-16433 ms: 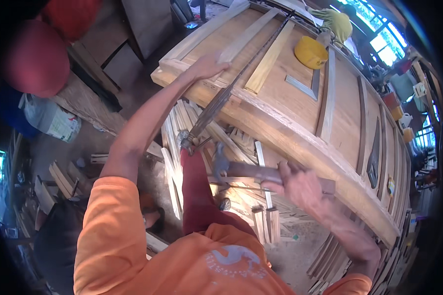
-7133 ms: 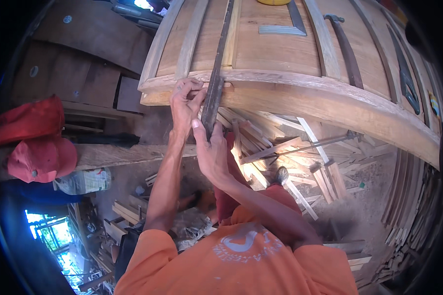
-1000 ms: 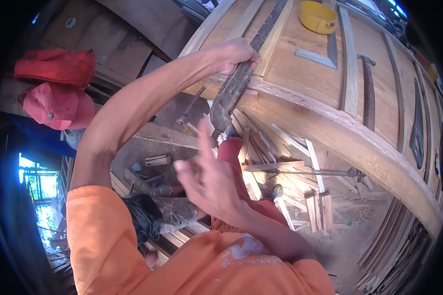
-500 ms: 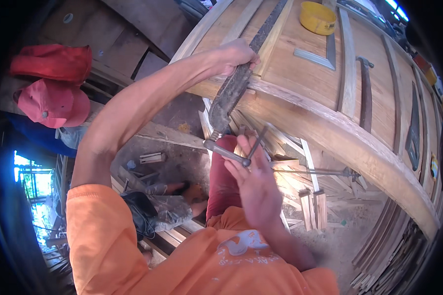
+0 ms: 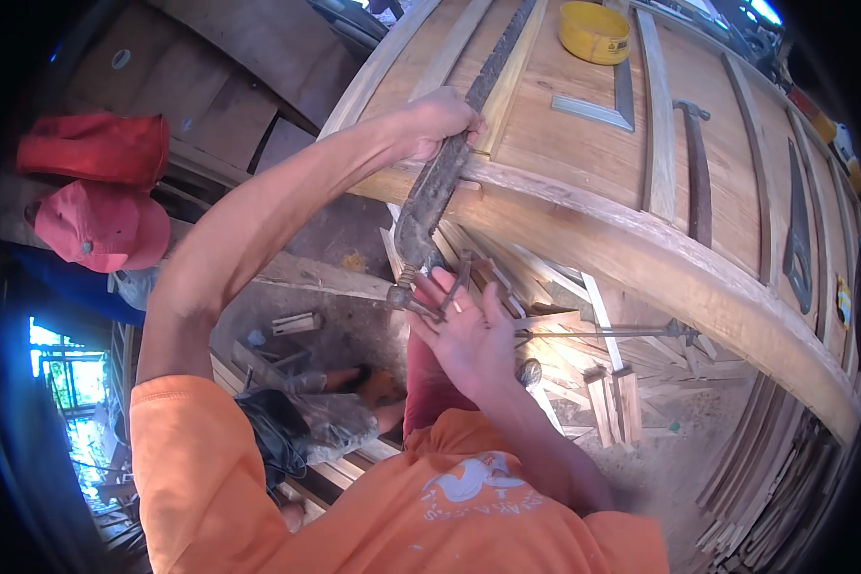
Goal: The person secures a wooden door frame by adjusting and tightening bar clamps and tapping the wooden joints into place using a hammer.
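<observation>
My left hand is closed around the dark, worn bar of a bar clamp, at the near edge of a wooden panel. The bar lies over the panel, and its screw end hangs off the edge toward me. Below it, my right hand is at the clamp's screw, palm up with its fingers spread. Those fingers rest against the thin turning handle without wrapping round it. A second long metal rod runs under the panel to the right of this hand.
On the panel are raised wooden strips, a yellow tub, a metal square, a hammer and a handsaw. Wood offcuts litter the floor. Left stand a pink cap and a red bag.
My right hand has turned from edge-on to palm up, moving left and slightly up, and the clamp's handle has swung round with it. My left hand keeps its grip. The view has shifted slightly.
</observation>
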The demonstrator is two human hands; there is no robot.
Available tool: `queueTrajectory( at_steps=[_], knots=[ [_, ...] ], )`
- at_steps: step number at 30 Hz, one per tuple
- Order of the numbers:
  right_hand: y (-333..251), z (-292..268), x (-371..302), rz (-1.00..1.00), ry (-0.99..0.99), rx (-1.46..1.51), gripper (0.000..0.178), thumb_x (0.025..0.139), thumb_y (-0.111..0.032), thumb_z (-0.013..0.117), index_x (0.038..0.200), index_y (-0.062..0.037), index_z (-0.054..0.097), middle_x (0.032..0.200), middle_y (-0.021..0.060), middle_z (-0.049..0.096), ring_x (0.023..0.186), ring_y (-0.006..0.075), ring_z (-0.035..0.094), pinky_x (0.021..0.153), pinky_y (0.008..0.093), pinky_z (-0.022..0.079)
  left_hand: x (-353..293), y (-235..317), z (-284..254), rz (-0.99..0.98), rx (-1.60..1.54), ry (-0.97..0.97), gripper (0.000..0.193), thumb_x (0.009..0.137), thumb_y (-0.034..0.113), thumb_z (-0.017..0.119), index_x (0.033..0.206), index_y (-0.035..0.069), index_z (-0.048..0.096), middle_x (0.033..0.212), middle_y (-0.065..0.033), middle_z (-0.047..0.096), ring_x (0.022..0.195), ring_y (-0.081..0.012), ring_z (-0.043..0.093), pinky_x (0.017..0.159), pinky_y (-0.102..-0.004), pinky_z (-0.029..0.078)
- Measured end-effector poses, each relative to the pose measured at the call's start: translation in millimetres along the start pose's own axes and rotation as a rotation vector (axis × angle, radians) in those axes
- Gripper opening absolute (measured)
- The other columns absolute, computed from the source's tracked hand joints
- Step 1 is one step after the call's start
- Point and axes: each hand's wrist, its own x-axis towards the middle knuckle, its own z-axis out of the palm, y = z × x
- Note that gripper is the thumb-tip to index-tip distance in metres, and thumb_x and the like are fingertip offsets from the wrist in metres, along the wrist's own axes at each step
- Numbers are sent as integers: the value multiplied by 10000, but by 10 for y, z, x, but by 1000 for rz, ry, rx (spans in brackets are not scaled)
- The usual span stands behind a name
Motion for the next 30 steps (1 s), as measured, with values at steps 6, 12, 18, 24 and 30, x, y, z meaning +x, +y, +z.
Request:
queueTrajectory(
  at_steps=[6,12,18,24,30],
  knots=[
    [-91,-33,-643,-229,-65,-321,746,1124,-588,342,1578,3,392,1290,186,647,1284,276,624,1112,469,464,-10,9,35,22,-13,85,80,947,-2,665,885,-52,656,738,-103,608,606,-183,588,474,-376,455],
    [-38,-656,-167,168,-174,167,775,1097,-660,340,1422,10,556,1503,241,538,1428,353,495,1189,514,372,-18,51,-2,15,23,45,85,943,-5,672,872,-44,646,745,-110,616,601,-183,582,458,-387,457],
    [-100,97,-191,-35,-13,-63,862,1091,-660,321,1632,12,297,1675,234,328,1588,368,240,1305,537,175,7,-68,50,89,84,98,119,936,9,678,829,-37,651,734,-102,605,603,-188,574,456,-401,430],
    [-532,71,-722,-196,-301,-309,735,1132,-572,301,1179,66,663,1040,191,672,1058,352,674,1099,471,452,23,-77,22,99,81,65,136,932,28,664,811,-34,658,735,-92,597,617,-184,572,488,-393,431],
    [-212,-394,-344,175,337,-321,836,1095,-665,328,1523,46,433,1494,246,545,1361,360,548,1165,509,415,-21,-105,-32,54,117,55,158,964,2,597,817,-20,650,754,-84,603,621,-169,564,488,-386,432]
  ],
)
